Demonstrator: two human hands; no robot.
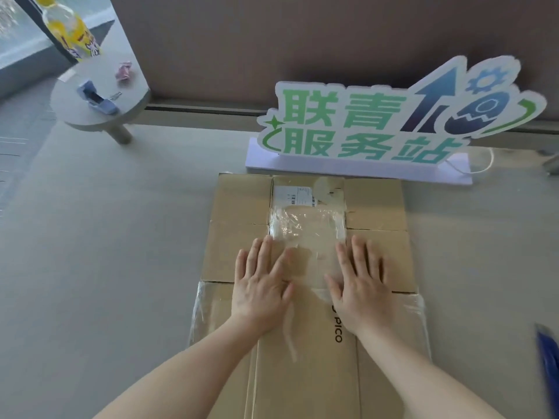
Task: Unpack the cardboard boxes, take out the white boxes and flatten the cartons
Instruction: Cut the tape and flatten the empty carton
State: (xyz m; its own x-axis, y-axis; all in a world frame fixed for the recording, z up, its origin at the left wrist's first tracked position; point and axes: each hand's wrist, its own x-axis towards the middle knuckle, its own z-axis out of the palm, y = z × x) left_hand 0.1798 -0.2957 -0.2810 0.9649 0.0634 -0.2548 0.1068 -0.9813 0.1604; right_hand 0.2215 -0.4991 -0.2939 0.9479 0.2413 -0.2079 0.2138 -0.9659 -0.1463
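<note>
Grey floor (pixel 90 267) takes most of the view, wide bare stretch on the left of the carton and a narrower strip on its right. Brown wall (pixel 302 40) runs along the back, meeting the floor behind the sign. Flattened carton (pixel 302 373) lies flat on the floor in the centre, far edge just short of the sign's base, near edge running out of the bottom of the view; clear tape (pixel 307 225) crinkled over its middle, loose tape sticking out past both side edges, black PICO print near the right hand. Cut-out sign (pixel 393 116), green and blue characters on a white base, stands upright against the wall. Small round grey table (pixel 99 95) back left, well apart from the carton, with a yellow bottle (pixel 71 28), a blue tape dispenser (pixel 96 96) and a crumpled pink scrap (pixel 124 72) on it. Left hand (pixel 263 282) and right hand (pixel 360 282) both press palm-down on the carton, fingers straight and spread wide, holding nothing, a gap of taped cardboard between them. Blurred blue object (pixel 547 358) at the right edge, cannot tell what.
</note>
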